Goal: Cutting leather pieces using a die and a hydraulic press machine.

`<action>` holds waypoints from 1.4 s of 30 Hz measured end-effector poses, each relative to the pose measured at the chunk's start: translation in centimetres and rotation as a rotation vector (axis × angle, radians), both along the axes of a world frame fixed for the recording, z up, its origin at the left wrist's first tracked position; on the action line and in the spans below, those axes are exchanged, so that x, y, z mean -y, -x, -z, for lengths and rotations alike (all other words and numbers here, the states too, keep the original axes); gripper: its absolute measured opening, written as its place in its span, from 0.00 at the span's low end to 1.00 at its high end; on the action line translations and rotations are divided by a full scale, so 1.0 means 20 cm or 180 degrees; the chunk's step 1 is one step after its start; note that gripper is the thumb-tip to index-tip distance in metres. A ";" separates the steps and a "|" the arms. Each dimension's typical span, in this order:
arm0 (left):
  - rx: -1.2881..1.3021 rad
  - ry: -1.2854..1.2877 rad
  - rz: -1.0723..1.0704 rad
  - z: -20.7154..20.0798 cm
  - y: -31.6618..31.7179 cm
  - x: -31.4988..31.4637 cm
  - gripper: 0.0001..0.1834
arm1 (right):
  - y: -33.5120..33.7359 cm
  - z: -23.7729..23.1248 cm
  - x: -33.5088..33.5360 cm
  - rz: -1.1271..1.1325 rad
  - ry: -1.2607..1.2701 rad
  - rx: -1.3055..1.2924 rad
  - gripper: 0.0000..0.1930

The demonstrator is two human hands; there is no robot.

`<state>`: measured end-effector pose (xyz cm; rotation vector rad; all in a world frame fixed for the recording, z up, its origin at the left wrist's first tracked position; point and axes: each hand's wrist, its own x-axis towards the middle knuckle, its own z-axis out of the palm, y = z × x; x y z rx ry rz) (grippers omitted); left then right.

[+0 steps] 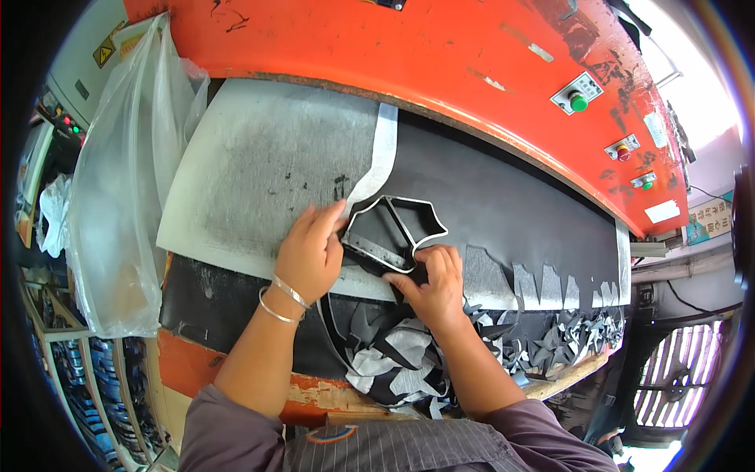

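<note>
A metal cutting die [377, 252] with a curved outline and a crossbar lies at the middle of the work surface, at the left edge of a black sheet [495, 204]. My left hand [313, 248] holds the die's left side, its thumb and fingers against the metal wall. At the lower right corner, my right hand [436, 285] grips the die between thumb and curled fingers. Left of the black sheet is a pale, grey-smudged board [275, 141]. Pointed cut-outs notch the sheet's near edge, showing a grey fibrous underside.
An orange-red press beam [440, 63] spans the far side, with a green button [578, 102] and a red knob [624, 153]. Offcuts [409, 362] pile along the near edge. A clear plastic bag [118, 197] hangs at left, above shelves [86, 338] of stacked pieces.
</note>
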<state>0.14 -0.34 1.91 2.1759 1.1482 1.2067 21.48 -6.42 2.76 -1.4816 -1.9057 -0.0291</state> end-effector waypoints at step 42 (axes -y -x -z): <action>-0.0315 0.0415 -0.0316 -0.08 0.19 0.17 0.28 | 0.03 -0.13 -0.05 0.0092 0.0926 0.0408 0.62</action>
